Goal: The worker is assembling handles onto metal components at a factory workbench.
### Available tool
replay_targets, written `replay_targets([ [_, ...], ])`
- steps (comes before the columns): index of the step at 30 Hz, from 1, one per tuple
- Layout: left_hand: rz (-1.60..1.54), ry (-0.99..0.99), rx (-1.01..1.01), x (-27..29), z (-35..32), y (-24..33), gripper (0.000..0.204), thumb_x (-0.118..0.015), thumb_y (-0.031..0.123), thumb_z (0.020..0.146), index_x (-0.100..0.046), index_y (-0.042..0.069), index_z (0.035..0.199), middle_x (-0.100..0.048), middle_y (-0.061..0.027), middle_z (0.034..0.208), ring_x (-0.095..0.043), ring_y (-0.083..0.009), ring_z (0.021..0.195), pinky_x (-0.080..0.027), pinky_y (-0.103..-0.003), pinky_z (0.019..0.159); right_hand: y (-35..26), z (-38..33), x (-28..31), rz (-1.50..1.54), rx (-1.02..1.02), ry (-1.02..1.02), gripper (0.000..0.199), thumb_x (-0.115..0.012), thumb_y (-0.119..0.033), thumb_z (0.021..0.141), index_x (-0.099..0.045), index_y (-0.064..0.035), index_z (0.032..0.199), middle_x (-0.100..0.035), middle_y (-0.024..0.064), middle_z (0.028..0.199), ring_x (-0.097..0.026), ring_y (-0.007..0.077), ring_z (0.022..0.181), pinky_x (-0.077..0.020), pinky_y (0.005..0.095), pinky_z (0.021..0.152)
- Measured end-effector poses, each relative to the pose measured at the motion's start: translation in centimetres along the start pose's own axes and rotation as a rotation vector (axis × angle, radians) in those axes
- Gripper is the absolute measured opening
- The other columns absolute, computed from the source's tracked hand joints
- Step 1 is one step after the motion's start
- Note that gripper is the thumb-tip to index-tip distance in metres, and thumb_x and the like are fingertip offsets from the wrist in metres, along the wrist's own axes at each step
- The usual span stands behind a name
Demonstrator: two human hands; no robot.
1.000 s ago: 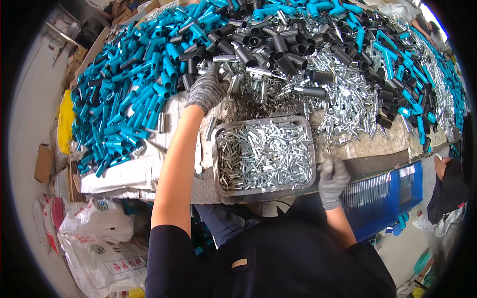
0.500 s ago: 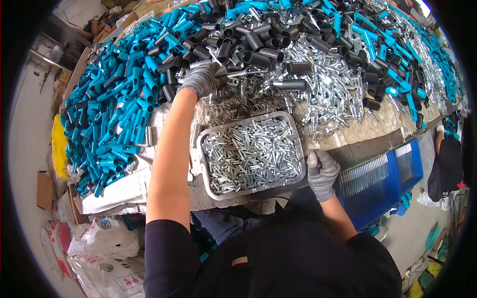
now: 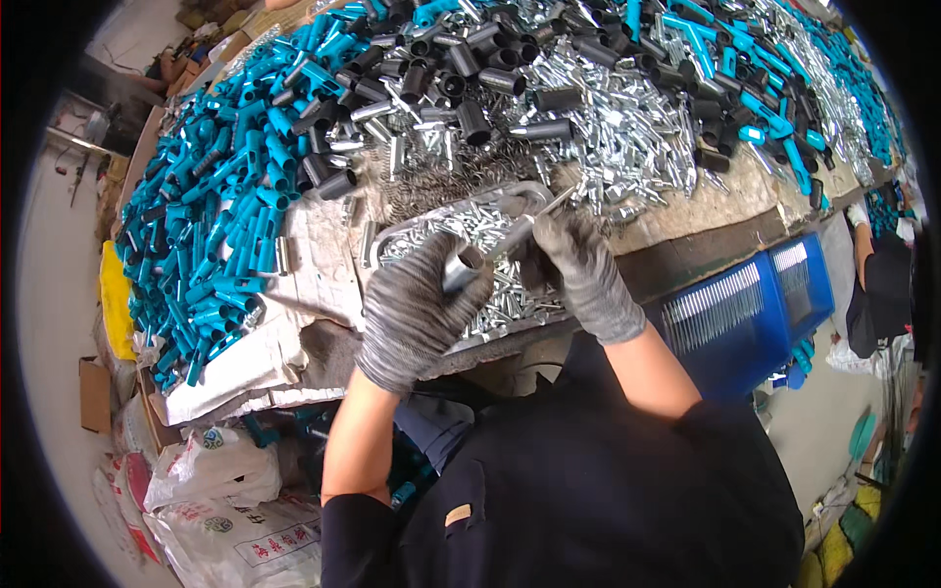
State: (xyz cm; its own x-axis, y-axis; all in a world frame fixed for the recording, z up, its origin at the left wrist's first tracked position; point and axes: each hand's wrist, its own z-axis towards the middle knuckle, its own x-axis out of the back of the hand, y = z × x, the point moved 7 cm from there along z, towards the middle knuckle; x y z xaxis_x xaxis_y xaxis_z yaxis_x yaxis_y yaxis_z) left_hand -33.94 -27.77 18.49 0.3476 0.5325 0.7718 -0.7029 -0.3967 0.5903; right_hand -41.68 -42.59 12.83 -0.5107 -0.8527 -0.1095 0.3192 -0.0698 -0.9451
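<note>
Both hands wear grey striped gloves and meet over a clear plastic tray (image 3: pixel 534 188) of small metal pins (image 3: pixel 515 299). My left hand (image 3: pixel 412 314) is closed round a short silver metal tube (image 3: pixel 464 265), its open end facing up and right. Close beside it, my right hand (image 3: pixel 588 269) pinches a slender metal part (image 3: pixel 517 235) that points toward the tube. Its exact kind is partly hidden by the fingers, and I cannot tell whether the two parts touch. A heap of thin wire springs (image 3: pixel 431 181) lies just beyond the tray.
Teal plastic handles (image 3: pixel 230 196) are heaped at the left, black sleeves (image 3: pixel 473 122) and silver metal fittings (image 3: pixel 627 147) beyond. Blue bins (image 3: pixel 720 338) with rows of metal rods hang at the right edge. White sacks (image 3: pixel 235 529) stand lower left; another person (image 3: pixel 877 294) is far right.
My left hand has come back from the far pile to above the tray, now with the metal tube. My right hand has moved left and up from the tray's right side to meet it.
</note>
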Motion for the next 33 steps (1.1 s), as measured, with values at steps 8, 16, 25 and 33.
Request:
replay_targets([
  [8, -0.137, -0.206, 0.171, -2.8, -2.5, -0.3, 0.039, -0.074, 0.029, 0.079, -0.062, -0.003, 0.1, -0.062, -0.0204, 0.07, -0.064, -0.0354, 0.065, -0.049, -0.04, 0.062, 0.0, -1.7, 0.7, 0.184, -0.314, -0.072, 0.045, -0.06, -0.048, 0.089, -0.062, -0.004, 0.099, -0.063, 0.0019, 0.076, -0.058, 0.007, 0.062, -0.0467, 0.0197, 0.056],
  [16, -0.739, -0.255, 0.15, -5.7, -3.0, -0.3, 0.03, -0.068, 0.02, 0.085, -0.059, 0.002, 0.108, -0.065, -0.0138, 0.088, -0.063, -0.0214, 0.078, -0.05, -0.034, 0.07, -2.7, -4.1, -3.1, -0.091, -0.075, -0.213, 0.042, -0.046, -0.035, 0.098, -0.061, -0.0026, 0.12, -0.062, 0.0136, 0.115, -0.061, 0.0233, 0.103, -0.0469, 0.034, 0.09],
  [25, -1.146, 0.072, -0.025, -2.1, -0.5, 3.6, 0.024, -0.064, 0.017, 0.091, -0.057, 0.003, 0.108, -0.063, -0.0061, 0.101, -0.056, -0.011, 0.093, -0.045, -0.027, 0.084, 1.6, -6.8, -2.4, 0.115, -0.271, -0.289, 0.058, -0.05, -0.049, 0.095, -0.053, 0.0005, 0.125, -0.062, 0.0077, 0.108, -0.059, 0.0159, 0.098, -0.044, 0.0316, 0.091],
  [33, 0.359, -0.153, -0.389, -2.9, -2.5, 2.7, 0.047, -0.073, 0.025, 0.075, -0.059, 0.017, 0.12, -0.064, -0.0072, 0.108, -0.063, -0.0295, 0.098, -0.049, -0.045, 0.087, -1.6, -2.5, -0.6, -0.384, -0.05, -0.614, 0.035, -0.059, -0.037, 0.089, -0.065, -0.0018, 0.087, -0.061, 0.0157, 0.072, -0.06, 0.0287, 0.063, -0.0474, 0.0366, 0.062],
])
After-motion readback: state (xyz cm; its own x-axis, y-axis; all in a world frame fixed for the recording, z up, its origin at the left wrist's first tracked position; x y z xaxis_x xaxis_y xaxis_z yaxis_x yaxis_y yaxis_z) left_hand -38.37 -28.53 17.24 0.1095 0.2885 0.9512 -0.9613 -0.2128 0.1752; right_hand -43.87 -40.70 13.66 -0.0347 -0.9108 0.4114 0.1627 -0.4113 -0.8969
